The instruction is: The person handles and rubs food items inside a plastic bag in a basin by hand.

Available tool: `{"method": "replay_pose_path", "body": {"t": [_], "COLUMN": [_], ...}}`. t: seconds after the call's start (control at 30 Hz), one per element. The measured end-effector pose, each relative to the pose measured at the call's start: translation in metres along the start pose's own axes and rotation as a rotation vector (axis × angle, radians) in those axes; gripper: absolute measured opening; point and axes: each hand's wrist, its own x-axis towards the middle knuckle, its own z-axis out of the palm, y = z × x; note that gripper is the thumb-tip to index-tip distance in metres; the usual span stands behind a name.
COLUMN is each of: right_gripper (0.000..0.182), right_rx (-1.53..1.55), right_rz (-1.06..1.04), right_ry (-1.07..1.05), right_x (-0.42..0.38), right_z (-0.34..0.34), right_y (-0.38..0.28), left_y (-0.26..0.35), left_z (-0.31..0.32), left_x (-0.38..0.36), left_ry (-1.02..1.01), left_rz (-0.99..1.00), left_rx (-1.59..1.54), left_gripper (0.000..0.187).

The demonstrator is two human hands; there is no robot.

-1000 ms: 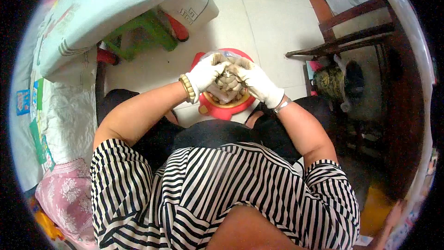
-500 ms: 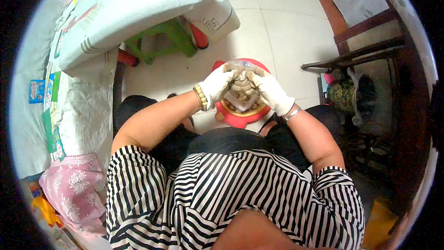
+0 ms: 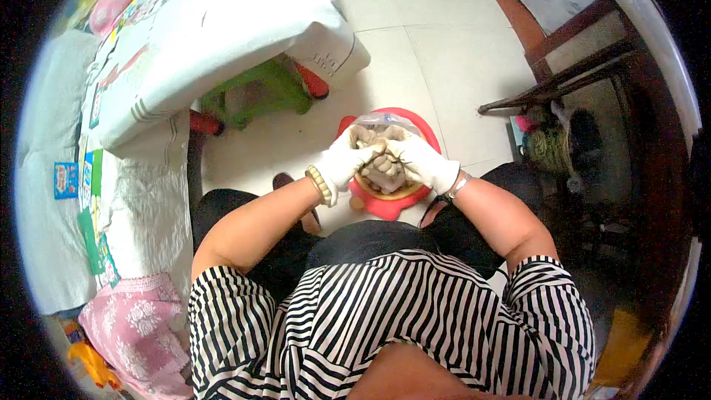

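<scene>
My left hand (image 3: 346, 157) and my right hand (image 3: 421, 158) wear white gloves with tan, stained-looking fingers. Their fingertips meet and curl together over a round red stool-like base (image 3: 407, 115) with a yellowish rim inside it. Whatever is pinched between them is too small and hidden to make out. Clear plastic (image 3: 385, 118) shows just beyond the fingers. Below the hands, the contents inside the rim are mostly covered. A beaded bracelet circles my left wrist, and a silver bangle my right.
To the left stands a table under a white cloth (image 3: 237, 22), with a green stool (image 3: 266, 92) beneath. A dark wooden frame (image 3: 563, 89) and bagged greenery (image 3: 546, 150) are on the right. Pink lace cloth (image 3: 137, 326) lies at lower left. Pale tiles (image 3: 444, 52) cover the floor.
The camera view has shifted, so the hands and red base sit lower in the picture. My fingers have drawn closer together, covering more of what lies beneath them.
</scene>
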Motion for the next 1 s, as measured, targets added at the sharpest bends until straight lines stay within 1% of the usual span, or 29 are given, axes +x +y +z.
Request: {"method": "replay_pose_path", "body": {"t": [0.03, 0.13, 0.17, 0.2, 0.23, 0.27, 0.33, 0.43, 0.57, 0.63, 0.67, 0.7, 0.77, 0.8, 0.87, 0.93, 1.0], "right_gripper": [0.006, 0.007, 0.007, 0.008, 0.009, 0.009, 0.005, 0.006, 0.01, 0.011, 0.013, 0.016, 0.018, 0.018, 0.019, 0.02, 0.022], "right_rx": [-0.001, 0.107, 0.104, 0.014, -0.037, -0.034, -0.12, -0.169, -0.2, -0.118, -0.304, -0.327, -0.218, -0.213, -0.195, -0.174, -0.151], "right_rz": [-0.016, -0.002, -0.005, -0.027, 0.044, 0.051, 0.068, 0.041, 0.014, 0.057, 0.047, 0.026, 0.029, 0.039, -0.044, -0.071, -0.077], "right_ry": [0.004, -0.111, -0.112, -0.085, -0.03, -0.022, -0.094, -0.075, -0.049, -0.105, -0.065, -0.022, 0.035, 0.031, 0.05, 0.062, 0.033], "right_x": [-0.003, -0.009, -0.008, -0.008, 0.005, 0.002, 0.002, 0.0, -0.01, -0.016, -0.018, -0.019, -0.014, -0.012, -0.012, -0.013, -0.008], "right_z": [0.0, 0.0, 0.001, 0.004, -0.009, -0.012, -0.02, -0.021, -0.023, -0.022, -0.02, -0.019, -0.018, -0.017, -0.016, -0.015, -0.022], "right_y": [-0.001, -0.001, -0.003, -0.004, 0.005, 0.005, 0.0, 0.002, 0.0, -0.009, -0.012, -0.01, -0.007, -0.007, -0.005, -0.005, -0.001], "left_y": [-0.003, -0.008, -0.008, -0.01, -0.032, -0.037, -0.044, -0.051, -0.052, -0.043, -0.039, -0.041, -0.045, -0.046, -0.022, -0.023, -0.025], "left_z": [0.0, 0.003, 0.002, -0.003, -0.013, -0.014, -0.016, -0.017, -0.014, -0.01, -0.01, -0.01, -0.013, -0.012, -0.001, 0.001, 0.003], "left_x": [0.002, 0.001, 0.001, 0.001, 0.011, 0.012, 0.017, 0.019, 0.021, 0.021, 0.02, 0.023, 0.03, 0.031, 0.022, 0.023, 0.026], "left_ry": [-0.012, -0.048, -0.049, -0.025, 0.016, 0.012, -0.022, -0.053, -0.098, -0.142, -0.119, -0.136, -0.158, -0.124, -0.072, -0.046, -0.049], "left_rz": [0.008, 0.079, 0.083, 0.061, -0.049, -0.057, -0.021, 0.015, -0.063, -0.099, -0.115, -0.112, -0.11, -0.042, -0.069, -0.073, -0.018], "left_rx": [0.008, -0.046, -0.045, 0.025, 0.039, 0.033, 0.084, 0.035, 0.026, -0.069, 0.006, -0.029, -0.065, -0.023, 0.011, 0.017, -0.105], "left_gripper": [0.027, 0.026, 0.026, 0.026, 0.026, 0.026, 0.027, 0.026, 0.028, 0.035, 0.038, 0.034, 0.032, 0.03, 0.031, 0.031, 0.031]}}
